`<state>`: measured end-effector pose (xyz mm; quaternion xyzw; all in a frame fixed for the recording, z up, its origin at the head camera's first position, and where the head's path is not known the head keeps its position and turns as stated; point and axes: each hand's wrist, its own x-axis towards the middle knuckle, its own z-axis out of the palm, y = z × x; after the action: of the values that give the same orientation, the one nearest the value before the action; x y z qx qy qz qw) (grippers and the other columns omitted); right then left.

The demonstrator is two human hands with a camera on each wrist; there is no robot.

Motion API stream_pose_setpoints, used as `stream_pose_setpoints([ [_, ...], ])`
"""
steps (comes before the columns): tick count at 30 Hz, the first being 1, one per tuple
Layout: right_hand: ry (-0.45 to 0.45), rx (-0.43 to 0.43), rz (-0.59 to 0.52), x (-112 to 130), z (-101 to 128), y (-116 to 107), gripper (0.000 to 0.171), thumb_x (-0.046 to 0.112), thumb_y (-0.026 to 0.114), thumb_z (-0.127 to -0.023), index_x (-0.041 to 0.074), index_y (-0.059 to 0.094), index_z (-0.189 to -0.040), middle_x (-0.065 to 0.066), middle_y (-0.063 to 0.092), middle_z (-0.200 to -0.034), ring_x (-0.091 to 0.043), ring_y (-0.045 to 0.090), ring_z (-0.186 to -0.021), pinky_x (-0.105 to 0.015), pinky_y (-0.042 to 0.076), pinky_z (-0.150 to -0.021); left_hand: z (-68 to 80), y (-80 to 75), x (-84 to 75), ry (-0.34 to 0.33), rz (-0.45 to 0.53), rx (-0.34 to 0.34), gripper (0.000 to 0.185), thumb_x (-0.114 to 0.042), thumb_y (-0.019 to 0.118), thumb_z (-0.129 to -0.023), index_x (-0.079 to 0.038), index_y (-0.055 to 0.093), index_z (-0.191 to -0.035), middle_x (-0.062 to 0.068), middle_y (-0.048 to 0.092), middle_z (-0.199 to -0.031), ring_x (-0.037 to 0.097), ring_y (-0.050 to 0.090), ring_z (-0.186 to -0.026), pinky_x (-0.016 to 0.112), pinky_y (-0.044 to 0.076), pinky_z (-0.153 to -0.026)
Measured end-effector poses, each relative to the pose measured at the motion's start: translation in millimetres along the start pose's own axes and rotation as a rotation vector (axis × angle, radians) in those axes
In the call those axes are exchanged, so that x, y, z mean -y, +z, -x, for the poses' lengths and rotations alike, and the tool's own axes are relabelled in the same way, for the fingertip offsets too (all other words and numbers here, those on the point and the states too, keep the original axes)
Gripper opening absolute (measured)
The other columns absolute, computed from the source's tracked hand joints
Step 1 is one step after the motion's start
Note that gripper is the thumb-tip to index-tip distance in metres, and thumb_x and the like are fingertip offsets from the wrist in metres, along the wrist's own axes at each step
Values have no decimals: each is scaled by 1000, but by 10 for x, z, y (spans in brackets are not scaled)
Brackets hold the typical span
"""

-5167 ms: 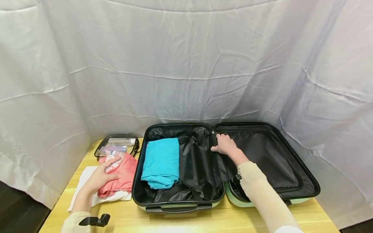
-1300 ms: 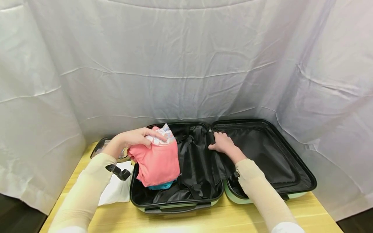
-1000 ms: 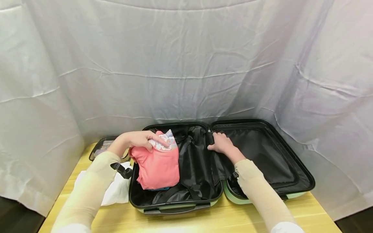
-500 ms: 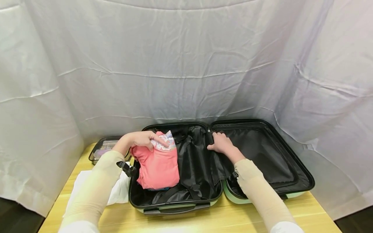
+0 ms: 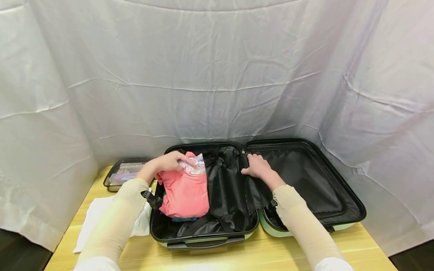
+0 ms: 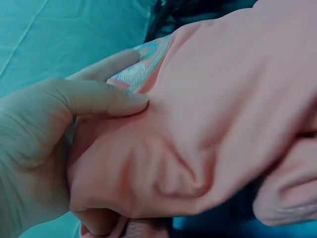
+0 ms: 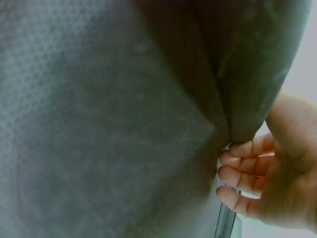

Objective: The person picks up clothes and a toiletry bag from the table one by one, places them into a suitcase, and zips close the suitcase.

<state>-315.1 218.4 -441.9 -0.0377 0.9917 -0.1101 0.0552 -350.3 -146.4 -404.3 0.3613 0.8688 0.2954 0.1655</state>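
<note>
Staged recording booth — white draped sheet (image 5: 217,75); wooden table (image 5: 257,256), open suitcase (image 5: 305,180)

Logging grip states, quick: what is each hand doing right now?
Left hand: grips the folded pink garment in the suitcase.
Right hand: fingers curled, gripping the black divider lining.

Left hand (image 5: 168,162) and right hand (image 5: 258,167) both gripping.
</note>
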Motion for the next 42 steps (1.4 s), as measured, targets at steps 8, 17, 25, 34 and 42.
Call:
stream_pose_setpoints([
  [8,-1,-1,-6,-20,-12,-3,77,41,68,-86,-3,40,-144,-29,45,-143,-46,43,-131,-58,41,-104,-86,156,74,44,-192,-144,45,8,61,-78,-21,76,-109,4,70,-88,9,30,-60,21,29,-58],
  [17,-7,-7,-6,-42,-30,13,77,41,68,-86,-3,40,-143,-29,45,-142,-46,43,-131,-59,41,-103,-169,255,5,48,-113,-157,47,11,56,-79,-22,78,-105,5,73,-114,11,30,-58,23,29,-57],
  [25,-8,-9,-6,-41,-38,18,78,42,68,-86,-3,40,-143,-29,44,-143,-46,42,-132,-59,40,-104,-142,218,158,7,-78,-159,42,9,59,-80,-20,78,-103,8,72,-112,13,38,-67,24,32,-62],
  [34,-7,-7,-11,-36,-51,21,78,42,68,-86,-3,39,-144,-29,44,-144,-46,42,-133,-58,40,-104,-52,237,316,4,-154,-184,46,12,55,-79,-13,75,-111,14,71,-113,20,49,-73,28,39,-65],
  [42,2,-6,-16,-36,-33,13,78,43,68,-86,-2,40,-143,-28,45,-142,-46,44,-131,-58,41,-104,-1,359,202,-95,-340,-286,50,-8,66,-85,-2,56,-134,33,44,-142,49,39,-135,61,32,-111],
])
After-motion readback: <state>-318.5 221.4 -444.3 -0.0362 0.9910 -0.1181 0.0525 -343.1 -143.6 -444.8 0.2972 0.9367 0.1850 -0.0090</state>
